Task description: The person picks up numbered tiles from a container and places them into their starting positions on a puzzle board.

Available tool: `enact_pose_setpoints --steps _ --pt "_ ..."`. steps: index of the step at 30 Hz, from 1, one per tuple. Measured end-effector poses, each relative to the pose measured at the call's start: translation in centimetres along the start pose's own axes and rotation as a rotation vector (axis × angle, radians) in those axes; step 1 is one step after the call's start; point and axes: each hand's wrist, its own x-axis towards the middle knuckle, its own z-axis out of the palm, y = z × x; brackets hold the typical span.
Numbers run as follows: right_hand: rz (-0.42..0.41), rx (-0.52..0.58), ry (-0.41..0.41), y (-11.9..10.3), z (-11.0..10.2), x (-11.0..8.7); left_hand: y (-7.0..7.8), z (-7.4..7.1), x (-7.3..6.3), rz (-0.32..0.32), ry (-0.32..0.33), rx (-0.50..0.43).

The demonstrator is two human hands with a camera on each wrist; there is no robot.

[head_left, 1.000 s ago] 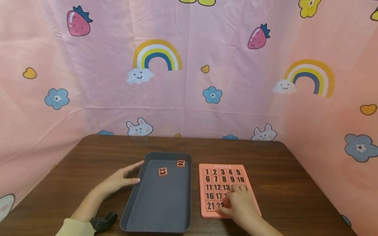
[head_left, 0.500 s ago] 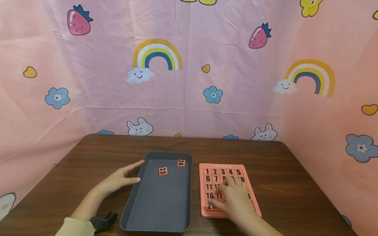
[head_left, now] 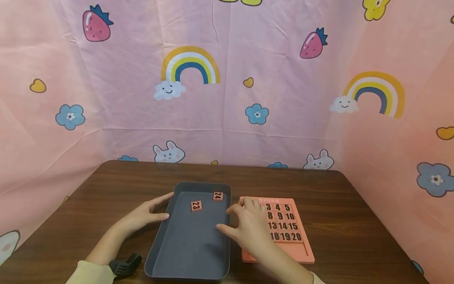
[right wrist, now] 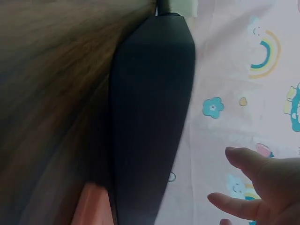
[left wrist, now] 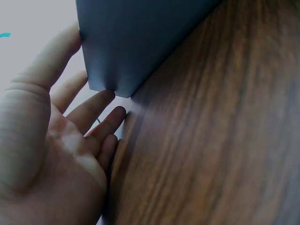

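A dark grey tray point(head_left: 198, 248) holds two pink number tiles: the 23 tile point(head_left: 196, 206) and, further back on the right, the 24 tile point(head_left: 218, 196). My left hand point(head_left: 143, 213) touches the tray's left side with thumb and fingers extended; the left wrist view shows fingertips against the tray wall point(left wrist: 136, 42). My right hand point(head_left: 251, 225) hovers between the tray and the pink number board point(head_left: 292, 252), thumb and index finger apart with nothing between them. It hides the board's left columns. Visible tiles run in number order, and the right part of the bottom row has no tiles.
A brown wooden table point(head_left: 340, 221) bears everything. Beside my left forearm lies a black strap-like object point(head_left: 125, 266). A pink patterned cloth point(head_left: 227, 106) stands behind the table and along both sides.
My right hand has moved left, off the number board's lower middle toward the tray's right rim, uncovering the board's right columns. My left hand stays at the tray; the tiles have not moved.
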Motion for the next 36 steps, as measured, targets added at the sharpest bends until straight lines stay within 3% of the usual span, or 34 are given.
enact_pose_setpoints --steps 15,20,36 --pt "0.014 -0.011 -0.082 -2.0 6.2 3.9 0.1 0.0 0.0 0.001 0.004 0.01" --pt "0.054 -0.055 -0.129 -2.4 7.8 5.1 0.0 -0.1 0.1 0.012 -0.005 0.005" --pt "0.119 -0.239 -0.164 -2.3 11.0 7.7 -0.4 -0.1 0.3 0.012 -0.013 -0.027"
